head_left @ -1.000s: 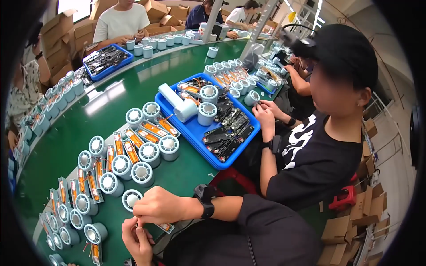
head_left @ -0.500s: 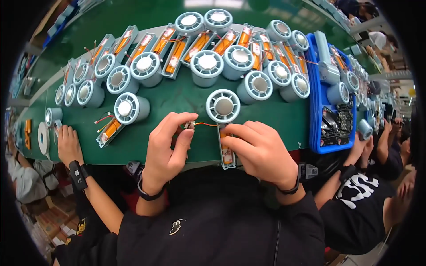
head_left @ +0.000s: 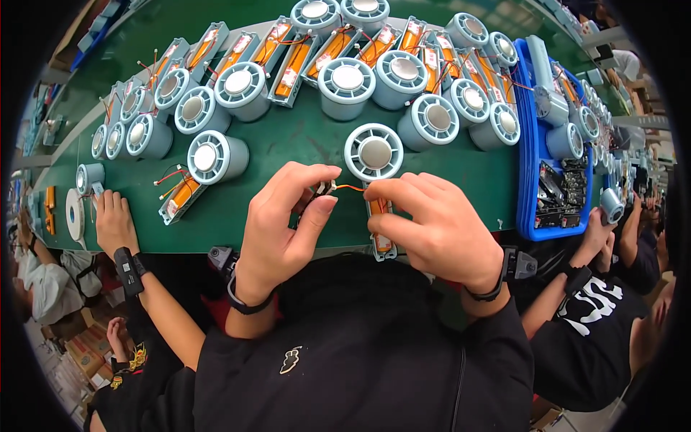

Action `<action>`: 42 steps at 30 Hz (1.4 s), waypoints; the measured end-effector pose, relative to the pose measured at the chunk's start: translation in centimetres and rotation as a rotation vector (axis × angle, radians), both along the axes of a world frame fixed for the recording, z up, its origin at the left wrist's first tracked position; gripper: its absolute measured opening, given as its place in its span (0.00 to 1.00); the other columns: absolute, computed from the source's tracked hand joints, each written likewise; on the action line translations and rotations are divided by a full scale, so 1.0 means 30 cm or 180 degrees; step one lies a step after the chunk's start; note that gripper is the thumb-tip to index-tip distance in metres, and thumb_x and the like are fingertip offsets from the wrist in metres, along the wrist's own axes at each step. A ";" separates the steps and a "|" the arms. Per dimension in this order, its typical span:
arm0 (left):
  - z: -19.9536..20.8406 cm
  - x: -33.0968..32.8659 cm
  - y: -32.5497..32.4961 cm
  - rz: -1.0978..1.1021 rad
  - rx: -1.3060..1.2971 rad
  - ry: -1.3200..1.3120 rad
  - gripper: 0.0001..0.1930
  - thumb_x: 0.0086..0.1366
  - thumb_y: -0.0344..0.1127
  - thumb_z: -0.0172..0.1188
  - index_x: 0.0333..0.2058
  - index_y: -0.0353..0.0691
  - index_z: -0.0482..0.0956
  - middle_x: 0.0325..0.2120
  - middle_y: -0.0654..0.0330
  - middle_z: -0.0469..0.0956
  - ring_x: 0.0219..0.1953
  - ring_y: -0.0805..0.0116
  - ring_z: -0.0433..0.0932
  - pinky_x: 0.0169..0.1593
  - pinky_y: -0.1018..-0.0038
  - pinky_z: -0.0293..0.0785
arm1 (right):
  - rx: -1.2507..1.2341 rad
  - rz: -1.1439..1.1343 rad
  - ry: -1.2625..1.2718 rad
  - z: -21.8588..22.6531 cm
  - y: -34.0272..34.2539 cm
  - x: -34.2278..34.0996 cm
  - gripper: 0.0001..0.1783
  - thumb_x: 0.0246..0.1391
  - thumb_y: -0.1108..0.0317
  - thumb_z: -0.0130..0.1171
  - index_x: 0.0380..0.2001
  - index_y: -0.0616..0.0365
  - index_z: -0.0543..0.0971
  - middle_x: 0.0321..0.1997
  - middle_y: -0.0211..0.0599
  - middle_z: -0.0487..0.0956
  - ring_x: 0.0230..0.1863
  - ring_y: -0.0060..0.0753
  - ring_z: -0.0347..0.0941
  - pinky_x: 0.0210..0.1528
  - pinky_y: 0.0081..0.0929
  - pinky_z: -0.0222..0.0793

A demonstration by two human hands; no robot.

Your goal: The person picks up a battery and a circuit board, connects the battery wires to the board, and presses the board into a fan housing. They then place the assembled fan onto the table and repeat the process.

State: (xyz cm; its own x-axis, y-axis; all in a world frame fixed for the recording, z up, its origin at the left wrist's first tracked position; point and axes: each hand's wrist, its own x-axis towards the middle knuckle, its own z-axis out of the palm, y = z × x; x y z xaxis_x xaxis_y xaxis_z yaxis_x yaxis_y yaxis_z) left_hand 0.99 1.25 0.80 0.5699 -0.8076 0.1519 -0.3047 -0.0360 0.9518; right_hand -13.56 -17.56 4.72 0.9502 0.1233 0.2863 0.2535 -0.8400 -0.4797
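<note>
While both hands meet at the near edge of the green desk point(head_left: 302, 137), the left hand point(head_left: 277, 230) has its fingers pinched together on a small dark connector point(head_left: 322, 189). The right hand point(head_left: 432, 227) has its fingers clamped on the thin orange wire point(head_left: 350, 188) running from it. At twelve o'clock from them stands a pale blue round fan housing point(head_left: 374, 153). A grey tray with an orange battery point(head_left: 380, 234) lies under the right hand. The wire looks light, limp and fragile; it seems best gripped by the connector. At nine o'clock, another person's hand point(head_left: 114, 223) rests flat.
</note>
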 end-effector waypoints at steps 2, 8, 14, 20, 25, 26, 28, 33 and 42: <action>0.006 0.006 -0.006 -0.0086 -0.0089 -0.0335 0.17 0.62 0.22 0.66 0.50 0.37 0.80 0.36 0.55 0.79 0.33 0.64 0.79 0.35 0.72 0.75 | 0.0292 -0.0071 -0.0163 -0.020 -0.017 0.011 0.11 0.43 0.77 0.66 0.34 0.58 0.82 0.43 0.38 0.81 0.33 0.39 0.78 0.35 0.34 0.73; 0.014 0.006 -0.017 -0.0377 -0.0285 -0.0880 0.22 0.56 0.19 0.68 0.52 0.33 0.79 0.43 0.52 0.81 0.41 0.62 0.82 0.47 0.71 0.79 | 0.1186 -0.0521 -0.0768 -0.047 0.010 0.050 0.12 0.44 0.81 0.69 0.34 0.61 0.82 0.32 0.39 0.82 0.28 0.43 0.81 0.28 0.33 0.76; 0.016 -0.025 -0.024 -0.0094 -0.0380 -0.0737 0.23 0.52 0.19 0.72 0.48 0.33 0.81 0.44 0.51 0.82 0.45 0.59 0.83 0.49 0.69 0.79 | 0.0895 -0.0498 -0.0898 -0.071 0.018 0.071 0.12 0.43 0.81 0.67 0.35 0.62 0.83 0.35 0.41 0.84 0.29 0.43 0.82 0.29 0.32 0.77; -0.011 -0.032 -0.046 0.0068 -0.0609 -0.0795 0.22 0.52 0.20 0.74 0.47 0.33 0.82 0.44 0.51 0.82 0.45 0.58 0.82 0.50 0.67 0.79 | 0.0815 -0.0434 -0.1203 -0.086 0.009 0.067 0.14 0.42 0.80 0.67 0.36 0.60 0.84 0.37 0.42 0.85 0.30 0.44 0.83 0.30 0.33 0.79; -0.066 -0.028 -0.022 0.0504 -0.0662 -0.0816 0.19 0.52 0.19 0.73 0.44 0.32 0.85 0.42 0.48 0.83 0.45 0.52 0.83 0.54 0.59 0.80 | 0.0930 -0.0612 -0.1419 -0.105 0.033 0.082 0.12 0.46 0.73 0.69 0.36 0.58 0.83 0.33 0.36 0.84 0.26 0.41 0.80 0.25 0.34 0.74; -0.071 -0.024 -0.012 0.0601 -0.0710 -0.0830 0.18 0.51 0.17 0.72 0.44 0.31 0.84 0.41 0.49 0.82 0.44 0.52 0.83 0.56 0.56 0.80 | 0.1075 -0.0577 -0.1469 -0.119 0.047 0.095 0.11 0.47 0.72 0.69 0.36 0.58 0.82 0.32 0.37 0.83 0.25 0.42 0.79 0.24 0.35 0.72; -0.087 -0.037 -0.021 0.0634 -0.0846 -0.0814 0.18 0.51 0.16 0.70 0.43 0.30 0.84 0.40 0.49 0.81 0.44 0.52 0.83 0.59 0.53 0.79 | 0.1476 -0.0584 -0.1391 -0.118 0.076 0.096 0.09 0.49 0.71 0.68 0.36 0.60 0.83 0.30 0.39 0.81 0.25 0.45 0.78 0.24 0.36 0.71; -0.111 -0.061 -0.061 0.0717 -0.1006 -0.1487 0.18 0.52 0.13 0.68 0.43 0.28 0.84 0.39 0.49 0.80 0.45 0.52 0.82 0.60 0.51 0.78 | 0.1638 -0.1260 -0.1280 -0.079 0.125 0.024 0.06 0.53 0.71 0.64 0.35 0.58 0.83 0.28 0.38 0.82 0.28 0.48 0.79 0.28 0.39 0.74; -0.062 -0.079 -0.049 0.0808 -0.0841 -0.1569 0.16 0.52 0.14 0.69 0.42 0.30 0.86 0.38 0.51 0.81 0.42 0.54 0.83 0.58 0.53 0.80 | 0.1361 -0.1215 -0.1448 -0.138 0.141 0.053 0.08 0.55 0.71 0.68 0.37 0.61 0.84 0.32 0.39 0.84 0.27 0.43 0.81 0.27 0.34 0.74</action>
State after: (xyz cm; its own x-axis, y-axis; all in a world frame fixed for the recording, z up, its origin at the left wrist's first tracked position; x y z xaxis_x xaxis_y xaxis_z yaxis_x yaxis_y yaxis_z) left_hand -1.37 -0.22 -1.08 0.5512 -0.5548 0.6232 -0.7242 0.0527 0.6875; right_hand -11.97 -13.35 0.57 0.6802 -0.4036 0.6119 0.2328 -0.6726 -0.7024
